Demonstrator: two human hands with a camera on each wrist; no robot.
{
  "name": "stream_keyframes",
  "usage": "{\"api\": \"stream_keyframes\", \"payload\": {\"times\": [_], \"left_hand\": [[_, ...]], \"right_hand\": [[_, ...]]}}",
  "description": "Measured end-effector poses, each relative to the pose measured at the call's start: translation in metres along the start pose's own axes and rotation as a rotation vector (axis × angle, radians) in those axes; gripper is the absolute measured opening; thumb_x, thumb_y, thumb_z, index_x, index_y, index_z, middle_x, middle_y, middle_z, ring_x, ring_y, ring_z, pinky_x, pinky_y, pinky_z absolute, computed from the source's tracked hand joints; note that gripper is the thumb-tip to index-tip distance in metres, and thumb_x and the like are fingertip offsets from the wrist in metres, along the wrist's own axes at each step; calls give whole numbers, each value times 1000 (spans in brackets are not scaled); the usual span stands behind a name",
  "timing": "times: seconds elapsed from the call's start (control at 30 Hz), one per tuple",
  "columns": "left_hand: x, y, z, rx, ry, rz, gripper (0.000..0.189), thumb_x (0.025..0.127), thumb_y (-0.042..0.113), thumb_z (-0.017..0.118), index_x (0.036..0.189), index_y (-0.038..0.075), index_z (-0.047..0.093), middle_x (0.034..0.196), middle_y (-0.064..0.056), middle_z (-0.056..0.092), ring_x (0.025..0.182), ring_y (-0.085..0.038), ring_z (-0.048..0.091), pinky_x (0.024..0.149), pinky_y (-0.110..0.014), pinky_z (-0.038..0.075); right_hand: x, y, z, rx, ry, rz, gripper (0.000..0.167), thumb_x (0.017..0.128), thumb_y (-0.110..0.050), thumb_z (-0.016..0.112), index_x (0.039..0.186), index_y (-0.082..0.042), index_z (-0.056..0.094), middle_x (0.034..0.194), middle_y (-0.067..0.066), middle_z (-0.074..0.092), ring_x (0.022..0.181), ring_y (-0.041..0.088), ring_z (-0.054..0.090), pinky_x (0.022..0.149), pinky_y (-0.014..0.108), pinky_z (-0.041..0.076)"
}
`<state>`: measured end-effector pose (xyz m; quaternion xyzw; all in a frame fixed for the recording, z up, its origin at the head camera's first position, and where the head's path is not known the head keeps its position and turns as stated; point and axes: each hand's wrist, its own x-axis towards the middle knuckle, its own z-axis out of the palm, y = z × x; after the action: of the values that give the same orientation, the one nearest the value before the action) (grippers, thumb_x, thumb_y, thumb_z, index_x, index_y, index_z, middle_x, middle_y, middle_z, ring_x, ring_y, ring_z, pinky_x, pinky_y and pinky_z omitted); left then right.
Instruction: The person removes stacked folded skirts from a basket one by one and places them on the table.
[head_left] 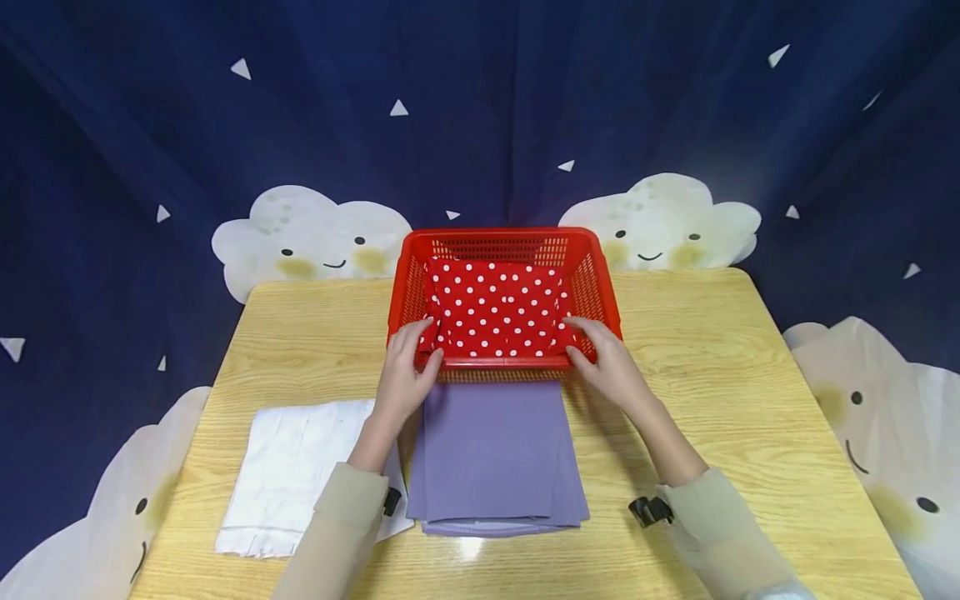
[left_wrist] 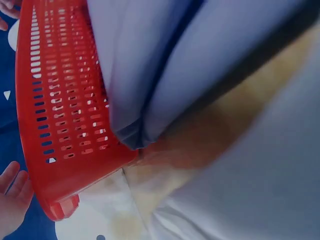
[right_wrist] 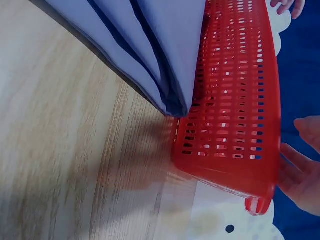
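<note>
A red plastic basket (head_left: 491, 362) with slotted walls stands at the table's back edge. Inside it lies a folded red cloth with white polka dots (head_left: 495, 308). My left hand (head_left: 403, 367) is at the basket's front left corner, its fingers reaching over the rim to the cloth's left edge. On the opposite side, my right hand (head_left: 609, 362) reaches over the front right corner, fingertips at the cloth's right edge. Both wrist views show loosely extended fingers near the rim, the left hand (left_wrist: 12, 200) and the right hand (right_wrist: 302, 172) alike.
A folded purple cloth stack (head_left: 491, 458) lies directly in front of the basket, between my forearms. Left of it is a folded white cloth (head_left: 288, 475), partly under my left sleeve. Behind the wooden table (head_left: 697, 350) hangs a dark blue curtain (head_left: 480, 108) with white clouds.
</note>
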<state>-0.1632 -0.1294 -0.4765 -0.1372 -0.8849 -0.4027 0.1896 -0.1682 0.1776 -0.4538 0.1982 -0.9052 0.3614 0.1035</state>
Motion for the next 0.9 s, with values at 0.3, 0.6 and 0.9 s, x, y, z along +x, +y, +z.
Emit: {"api": "stream_keyframes", "payload": {"times": [0.3, 0.6, 0.9], "left_hand": [[38, -1, 7, 9, -82, -105, 52, 83, 16, 61, 131, 7, 43, 127, -12, 47, 115, -27, 41, 95, -45, 39], [63, -11, 23, 60, -232, -288, 67, 83, 20, 64, 140, 13, 30, 135, -13, 37, 121, -27, 35, 94, -46, 41], [79, -22, 36, 74, -314, -397, 72, 81, 21, 65, 142, 17, 26, 137, -17, 30, 123, -31, 31, 95, -51, 39]], "right_hand": [[24, 9, 6, 21, -11, 85, 52, 84, -5, 60, 132, -4, 41, 128, 18, 46, 113, 36, 46, 94, 50, 39], [48, 24, 14, 24, -66, 200, 61, 84, -8, 62, 137, -8, 32, 133, 19, 39, 118, 36, 41, 96, 51, 37], [66, 39, 22, 35, -131, 279, 68, 83, -5, 62, 140, -5, 26, 134, 24, 36, 122, 37, 35, 100, 52, 33]]}}
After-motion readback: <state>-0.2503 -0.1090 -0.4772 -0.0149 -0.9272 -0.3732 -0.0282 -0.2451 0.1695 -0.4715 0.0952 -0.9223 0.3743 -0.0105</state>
